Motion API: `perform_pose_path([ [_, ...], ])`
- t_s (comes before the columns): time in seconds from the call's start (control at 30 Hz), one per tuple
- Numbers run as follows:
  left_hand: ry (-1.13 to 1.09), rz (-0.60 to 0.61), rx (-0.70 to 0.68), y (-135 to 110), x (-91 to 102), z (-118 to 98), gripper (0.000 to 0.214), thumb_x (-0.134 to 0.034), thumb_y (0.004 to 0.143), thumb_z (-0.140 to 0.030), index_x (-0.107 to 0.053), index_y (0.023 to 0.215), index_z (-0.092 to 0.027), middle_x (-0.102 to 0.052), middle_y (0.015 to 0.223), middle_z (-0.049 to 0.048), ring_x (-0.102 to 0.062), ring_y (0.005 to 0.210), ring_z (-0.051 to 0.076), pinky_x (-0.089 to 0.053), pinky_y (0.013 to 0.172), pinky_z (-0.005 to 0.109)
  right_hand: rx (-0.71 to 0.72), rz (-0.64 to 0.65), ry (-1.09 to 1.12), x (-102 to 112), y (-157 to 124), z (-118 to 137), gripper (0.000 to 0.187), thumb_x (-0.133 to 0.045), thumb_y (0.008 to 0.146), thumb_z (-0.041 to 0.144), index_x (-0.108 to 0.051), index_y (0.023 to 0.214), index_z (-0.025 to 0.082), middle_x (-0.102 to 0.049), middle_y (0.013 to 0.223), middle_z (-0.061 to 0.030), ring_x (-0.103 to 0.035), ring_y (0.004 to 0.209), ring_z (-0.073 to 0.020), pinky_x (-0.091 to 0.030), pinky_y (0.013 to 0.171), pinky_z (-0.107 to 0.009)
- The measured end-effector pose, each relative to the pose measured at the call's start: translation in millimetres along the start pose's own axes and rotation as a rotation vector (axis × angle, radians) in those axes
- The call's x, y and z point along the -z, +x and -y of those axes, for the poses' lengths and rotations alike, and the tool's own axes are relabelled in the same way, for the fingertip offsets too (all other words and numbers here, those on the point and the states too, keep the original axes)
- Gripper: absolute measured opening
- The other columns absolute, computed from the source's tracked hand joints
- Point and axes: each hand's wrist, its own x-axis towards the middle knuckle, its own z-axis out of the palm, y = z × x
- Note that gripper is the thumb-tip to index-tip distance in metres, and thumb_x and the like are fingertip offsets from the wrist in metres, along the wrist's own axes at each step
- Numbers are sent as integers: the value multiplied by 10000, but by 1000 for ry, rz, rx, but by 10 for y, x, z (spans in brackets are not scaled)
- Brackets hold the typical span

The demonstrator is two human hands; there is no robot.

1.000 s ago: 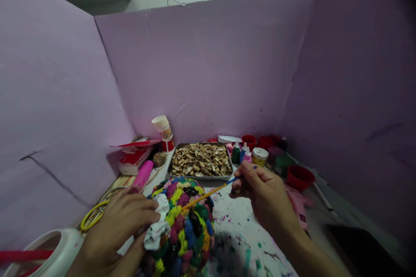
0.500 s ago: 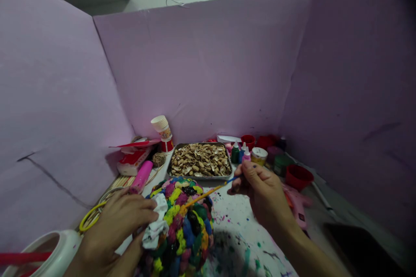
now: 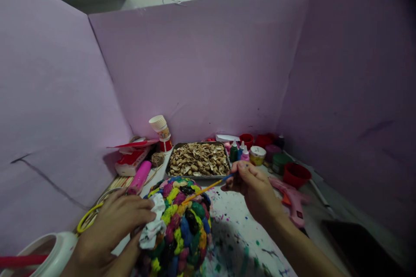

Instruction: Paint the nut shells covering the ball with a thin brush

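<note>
Multicoloured lumpy piece (image 3: 173,233), rounded and covered in daubs of yellow, blue, green, magenta, orange and black, sat at the near middle of the work surface, its lower edge running out of view. The left hand (image 3: 117,225) was at its left side, fingers bent and close together, holding a crumpled white tissue (image 3: 156,223) against it; exactly how the thumb bore on the tissue could not be told. The right hand (image 3: 256,190), over to the right, pinched the blue end of a thin brush (image 3: 204,190) between thumb and fingertips; the orange shaft slanted down leftward, its tip appearing to touch the upper face of the piece. Beneath lay a white sheet (image 3: 237,236) speckled with paint. Just behind the piece stood a metal tray (image 3: 198,177) heaped with brown nutshells (image 3: 201,160). Beyond the right hand were a green bottle (image 3: 233,153), a blue bottle (image 3: 240,152), a pink bottle (image 3: 245,156) and a white-lidded jar (image 3: 257,156); nearer were a red cup (image 3: 297,175) and a pink glue gun (image 3: 295,207). At the left, stacked paper cups (image 3: 160,126) leaned near a red-and-white packet (image 3: 131,162) and a bright pink roll (image 3: 140,177), with a white container (image 3: 61,251) in the near corner.
</note>
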Motion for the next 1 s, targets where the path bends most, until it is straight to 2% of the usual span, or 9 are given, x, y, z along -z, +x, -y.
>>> perform_pose_path([
  [0.2, 3, -11, 11, 0, 15, -40, 234, -455, 832, -291, -688, 819, -315, -774, 907, -14, -708, 891, 216, -502, 979, 435, -53, -9, 12, 39, 102, -138, 472, -870, 474, 557, -615, 612, 185, -621, 465, 0, -553, 384, -141, -564, 471, -337],
  [0.43, -13, -33, 48, -4, 37, -102, 243, -445, 840, -319, -688, 854, -321, -774, 944, -8, -709, 937, 231, -498, 993, 460, 43, -11, 16, 94, 132, -31, 456, -872, 494, 553, -617, 601, 190, -620, 476, 13, -544, 394, -130, -571, 485, -324],
  [0.7, -18, -35, 79, -52, 65, -156, 256, -471, 825, -312, -677, 971, -351, -766, 1038, -12, -692, 1012, 224, -460, 1041, 457, 155, 47, 5, 53, 30, 16, 407, -840, 595, 544, -638, 627, 192, -618, 567, 24, -578, 452, -116, -579, 537, -290],
  [0.87, 3, -55, 77, -78, -5, -69, 246, -442, 836, -328, -682, 889, -342, -775, 976, -25, -709, 957, 214, -460, 1039, 442, 234, 38, -28, 65, 5, -8, 398, -802, 662, 560, -642, 662, 195, -616, 606, 26, -598, 485, -112, -573, 563, -267],
  [1.0, 7, -40, 61, -71, 1, -59, 230, -459, 823, -324, -680, 883, -339, -776, 973, -29, -708, 958, 209, -470, 1028, 433, 338, 78, -123, 103, -23, 9, 356, -710, 793, 532, -641, 696, 197, -638, 670, 7, -618, 541, -115, -561, 577, -254],
])
